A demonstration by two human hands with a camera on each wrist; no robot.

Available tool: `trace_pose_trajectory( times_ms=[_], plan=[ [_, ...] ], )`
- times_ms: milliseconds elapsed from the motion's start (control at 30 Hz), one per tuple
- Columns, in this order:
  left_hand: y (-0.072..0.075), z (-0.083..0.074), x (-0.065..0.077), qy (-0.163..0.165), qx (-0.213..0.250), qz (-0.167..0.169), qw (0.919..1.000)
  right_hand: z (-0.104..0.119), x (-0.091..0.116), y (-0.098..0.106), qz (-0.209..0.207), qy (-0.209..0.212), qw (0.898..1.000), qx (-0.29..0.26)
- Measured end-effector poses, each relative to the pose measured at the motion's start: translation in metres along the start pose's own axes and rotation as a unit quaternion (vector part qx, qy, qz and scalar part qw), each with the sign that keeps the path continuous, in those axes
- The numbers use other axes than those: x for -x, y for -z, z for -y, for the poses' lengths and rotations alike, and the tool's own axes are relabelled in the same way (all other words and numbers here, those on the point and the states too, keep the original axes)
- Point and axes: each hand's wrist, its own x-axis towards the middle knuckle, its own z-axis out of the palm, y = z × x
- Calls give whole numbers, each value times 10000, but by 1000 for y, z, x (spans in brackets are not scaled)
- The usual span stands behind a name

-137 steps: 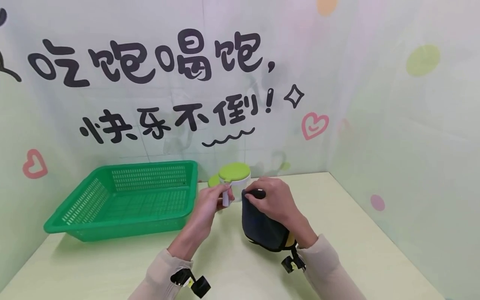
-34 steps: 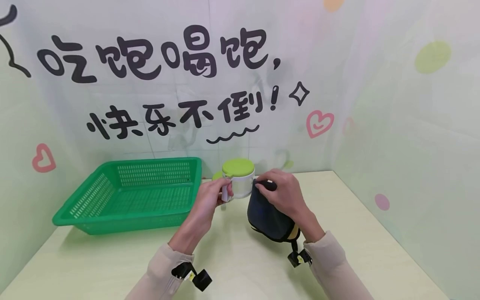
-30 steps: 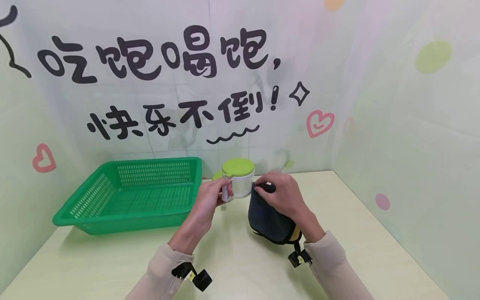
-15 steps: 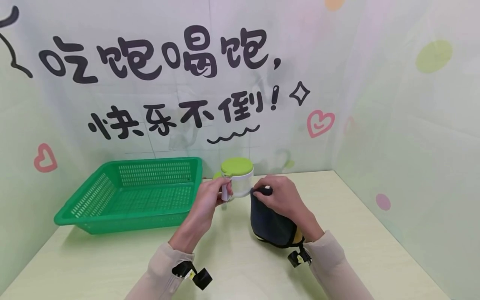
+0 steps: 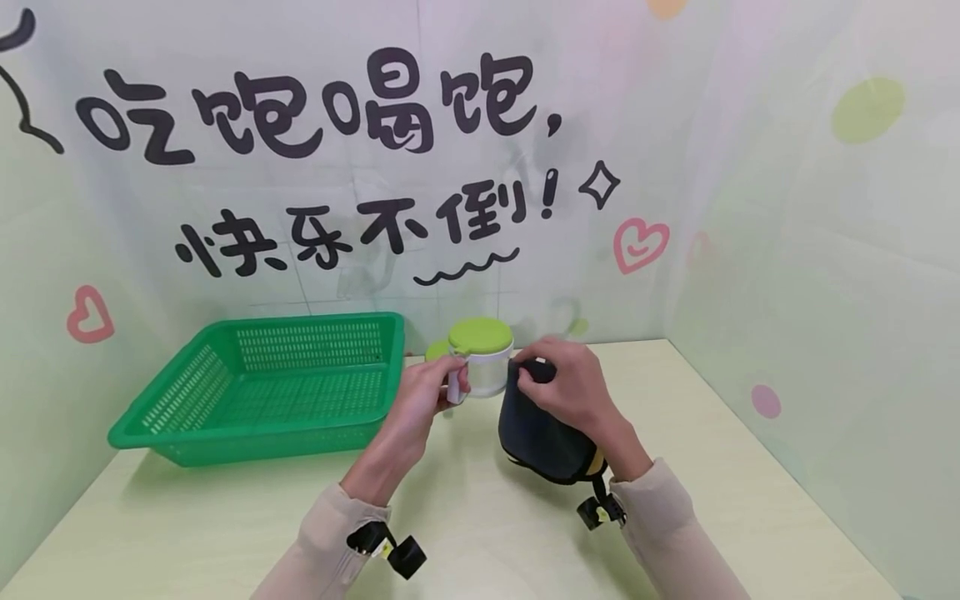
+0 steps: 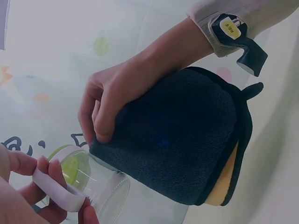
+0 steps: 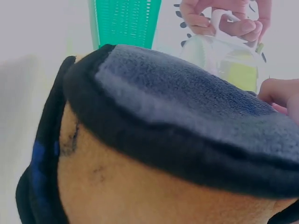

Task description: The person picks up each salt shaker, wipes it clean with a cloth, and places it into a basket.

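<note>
Lime-green round thing (image 5: 435, 352), near back edge of pale wood-look table (image 5: 465, 508): partly hidden behind my left hand (image 5: 418, 392), unidentifiable. Left wrist view crops that hand. Navy plush cloth (image 5: 538, 432), tan side: dark marks (image 7: 70, 142) blurred.

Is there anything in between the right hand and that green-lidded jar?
Only the cloth: the right hand pinches its end right beside the jar. Nothing else visible stands between them; whether cloth and jar touch, I can't tell.
</note>
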Motion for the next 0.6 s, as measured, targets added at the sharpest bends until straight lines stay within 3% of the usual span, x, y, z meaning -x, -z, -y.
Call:
trace_pose_trajectory(
  times_ms=[233,600],
  plan=[
    [1,-2,1,2,-132,27,9999,2,-2,5,-194,76,9996,196],
    [0,-2,2,-63,-118,115,9998,-1,-2,5,-468,-293,9976,415]
  ],
)
